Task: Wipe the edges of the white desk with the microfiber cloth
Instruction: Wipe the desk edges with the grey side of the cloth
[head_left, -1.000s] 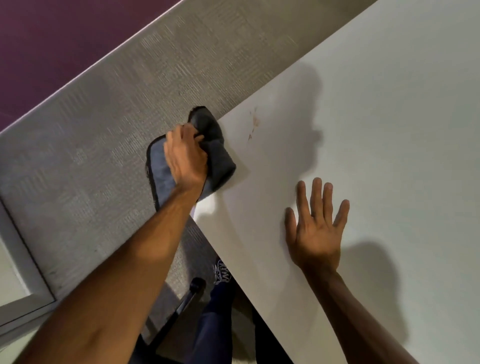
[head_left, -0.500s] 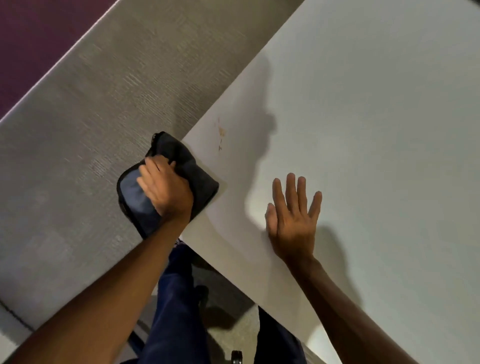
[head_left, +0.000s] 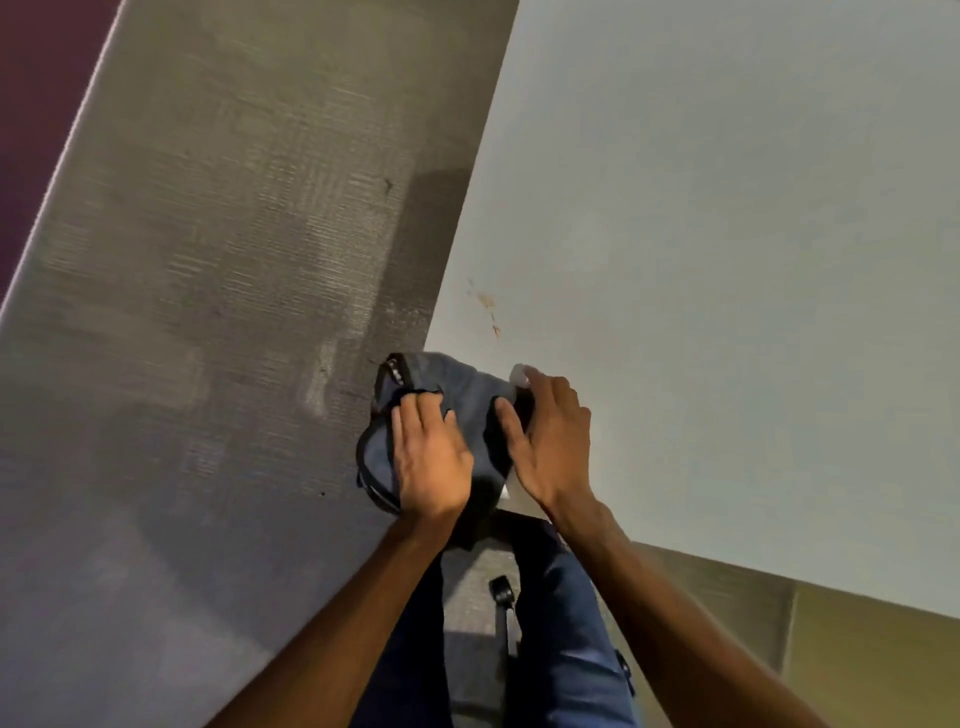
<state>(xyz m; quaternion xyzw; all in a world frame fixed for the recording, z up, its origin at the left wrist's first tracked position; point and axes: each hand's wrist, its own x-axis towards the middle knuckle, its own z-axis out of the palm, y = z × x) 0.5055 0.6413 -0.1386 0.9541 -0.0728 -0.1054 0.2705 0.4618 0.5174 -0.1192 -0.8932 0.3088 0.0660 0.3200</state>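
Directly under left grip, cloth, right grip touching

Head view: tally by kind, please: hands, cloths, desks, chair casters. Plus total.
hands: 2, left hand and right hand
microfiber cloth: 1
white desk: 1
chair caster: 1
total: 5

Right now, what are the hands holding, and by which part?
The microfiber cloth, at the desk corner. The left hand grips its left part; the right hand lies on its right edge, grip unclear.
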